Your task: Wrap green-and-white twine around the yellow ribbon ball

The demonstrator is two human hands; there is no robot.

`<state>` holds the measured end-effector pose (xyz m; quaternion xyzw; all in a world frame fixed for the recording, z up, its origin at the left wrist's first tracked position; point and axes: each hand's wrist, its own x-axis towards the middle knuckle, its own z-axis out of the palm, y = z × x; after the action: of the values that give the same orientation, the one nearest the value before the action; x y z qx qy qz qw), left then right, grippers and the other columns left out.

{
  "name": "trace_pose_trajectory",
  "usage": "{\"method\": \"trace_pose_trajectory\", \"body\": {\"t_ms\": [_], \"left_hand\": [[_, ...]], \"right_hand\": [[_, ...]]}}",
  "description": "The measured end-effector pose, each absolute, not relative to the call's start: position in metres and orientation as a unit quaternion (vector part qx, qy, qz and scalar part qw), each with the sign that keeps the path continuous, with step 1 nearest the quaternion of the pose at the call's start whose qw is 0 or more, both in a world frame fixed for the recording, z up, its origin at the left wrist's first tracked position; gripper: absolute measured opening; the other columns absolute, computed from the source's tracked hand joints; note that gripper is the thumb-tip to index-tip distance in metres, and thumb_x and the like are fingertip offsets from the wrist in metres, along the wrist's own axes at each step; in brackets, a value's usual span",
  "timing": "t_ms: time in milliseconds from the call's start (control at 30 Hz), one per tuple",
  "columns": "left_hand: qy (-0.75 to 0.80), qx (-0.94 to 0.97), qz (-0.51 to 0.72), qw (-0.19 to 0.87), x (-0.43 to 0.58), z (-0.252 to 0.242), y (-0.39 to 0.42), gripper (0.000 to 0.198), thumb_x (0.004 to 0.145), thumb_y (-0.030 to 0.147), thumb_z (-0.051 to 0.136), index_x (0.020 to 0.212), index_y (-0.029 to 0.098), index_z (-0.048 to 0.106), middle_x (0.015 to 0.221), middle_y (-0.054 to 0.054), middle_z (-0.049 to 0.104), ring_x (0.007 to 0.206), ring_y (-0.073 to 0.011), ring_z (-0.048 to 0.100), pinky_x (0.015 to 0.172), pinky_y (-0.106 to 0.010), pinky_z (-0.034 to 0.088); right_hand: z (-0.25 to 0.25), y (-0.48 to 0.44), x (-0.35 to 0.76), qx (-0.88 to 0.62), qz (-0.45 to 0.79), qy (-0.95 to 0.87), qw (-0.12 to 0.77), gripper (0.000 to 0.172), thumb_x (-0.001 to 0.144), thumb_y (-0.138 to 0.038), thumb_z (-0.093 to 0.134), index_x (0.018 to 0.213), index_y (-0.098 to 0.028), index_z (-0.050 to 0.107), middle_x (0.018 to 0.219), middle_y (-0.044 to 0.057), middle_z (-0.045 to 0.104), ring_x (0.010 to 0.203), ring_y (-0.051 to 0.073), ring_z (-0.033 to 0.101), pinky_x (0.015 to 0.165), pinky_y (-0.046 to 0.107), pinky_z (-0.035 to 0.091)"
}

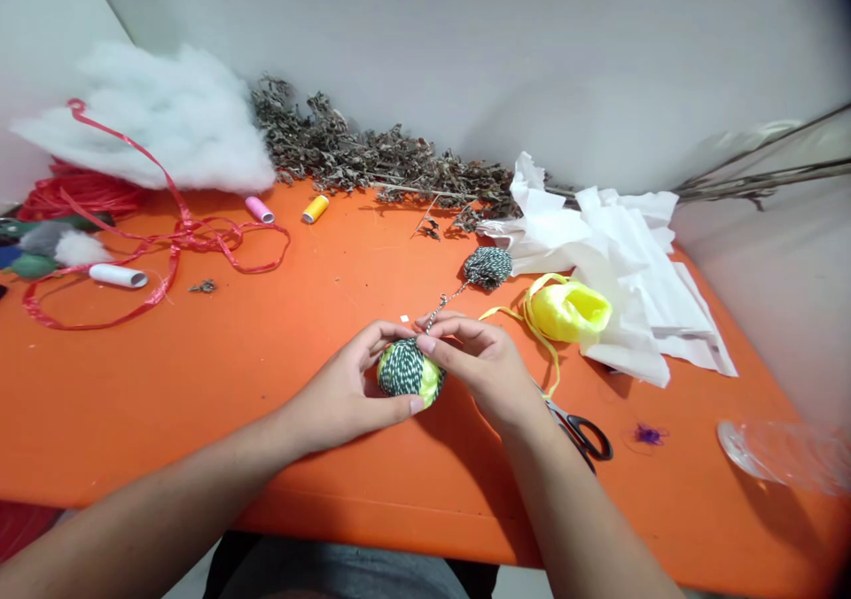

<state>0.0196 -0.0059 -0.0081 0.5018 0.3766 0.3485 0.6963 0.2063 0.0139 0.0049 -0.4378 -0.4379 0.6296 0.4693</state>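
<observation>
My left hand [355,395] is wrapped round a ball [402,370] of green-and-white twisted cord, with its thumb along the near side. Bright yellow material shows on the ball's right side where the cord does not cover it. My right hand [482,364] pinches the cord [435,315] between thumb and fingers at the ball's top right. From there the cord runs away from me to a small wound bundle of the same cord [488,268] lying on the table. Scissors [581,435] with black handles lie partly hidden behind my right wrist.
On the orange table [332,493], yellow ribbon [572,309] and white paper [638,271] lie to the right. Dried twigs [378,156] line the wall. White stuffing [166,120], red ribbon [179,236] and thread spools [316,209] are at the left. A clear plastic container [784,453] stands far right.
</observation>
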Motion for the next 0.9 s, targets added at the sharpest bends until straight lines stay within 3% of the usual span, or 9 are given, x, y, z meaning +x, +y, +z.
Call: {"method": "trace_pose_trajectory", "body": {"t_ms": [67,200,433,633,767,900], "left_hand": [[0.372,0.512,0.358,0.687,0.019,-0.009,-0.005,0.048,0.080,0.021,0.079,0.119,0.029,0.052,0.140,-0.005,0.055,0.125,-0.0232,0.057,0.097,-0.035,0.050],[0.368,0.520,0.371,0.675,0.019,-0.011,-0.004,0.050,0.081,0.018,0.078,0.122,0.030,0.053,0.149,-0.006,0.048,0.131,-0.0248,0.053,0.101,-0.037,0.049],[0.407,0.465,0.371,0.693,0.023,-0.010,-0.004,0.051,0.081,0.032,0.081,0.121,0.027,0.049,0.131,-0.007,0.061,0.120,-0.0229,0.060,0.097,-0.036,0.049],[0.385,0.463,0.382,0.701,0.021,-0.009,-0.005,0.051,0.080,0.026,0.081,0.122,0.026,0.050,0.138,-0.007,0.057,0.126,-0.0223,0.055,0.100,-0.034,0.046],[0.365,0.462,0.390,0.708,0.021,-0.007,-0.003,0.053,0.080,0.022,0.081,0.123,0.027,0.050,0.137,-0.005,0.057,0.122,-0.0195,0.055,0.099,-0.031,0.046],[0.374,0.444,0.377,0.722,0.021,-0.002,-0.004,0.055,0.080,0.020,0.079,0.125,0.027,0.049,0.127,-0.004,0.059,0.106,-0.0171,0.059,0.092,-0.030,0.048]], "right_hand": [[0.005,0.014,0.206,-0.435,0.634,-0.436,0.468,0.009,0.072,-0.026,0.087,0.072,-0.023,0.079,0.097,0.004,0.070,0.095,0.018,0.066,0.083,0.031,0.054],[0.005,0.014,0.205,-0.421,0.642,-0.440,0.466,0.008,0.073,-0.026,0.086,0.073,-0.024,0.078,0.092,0.003,0.070,0.087,0.016,0.066,0.077,0.030,0.054],[0.003,0.012,0.203,-0.424,0.627,-0.464,0.460,0.008,0.074,-0.027,0.085,0.074,-0.023,0.078,0.092,0.003,0.071,0.088,0.017,0.065,0.080,0.032,0.052],[0.005,0.012,0.203,-0.424,0.638,-0.442,0.467,0.008,0.075,-0.026,0.085,0.074,-0.024,0.077,0.091,0.002,0.071,0.087,0.016,0.066,0.081,0.032,0.053],[0.006,0.010,0.202,-0.415,0.576,-0.508,0.487,0.005,0.078,-0.022,0.082,0.077,-0.025,0.077,0.093,0.002,0.071,0.093,0.018,0.066,0.086,0.035,0.052],[0.009,0.006,0.201,-0.425,0.500,-0.579,0.484,0.006,0.082,-0.020,0.078,0.080,-0.025,0.076,0.093,0.003,0.071,0.092,0.018,0.066,0.088,0.037,0.052]]}}
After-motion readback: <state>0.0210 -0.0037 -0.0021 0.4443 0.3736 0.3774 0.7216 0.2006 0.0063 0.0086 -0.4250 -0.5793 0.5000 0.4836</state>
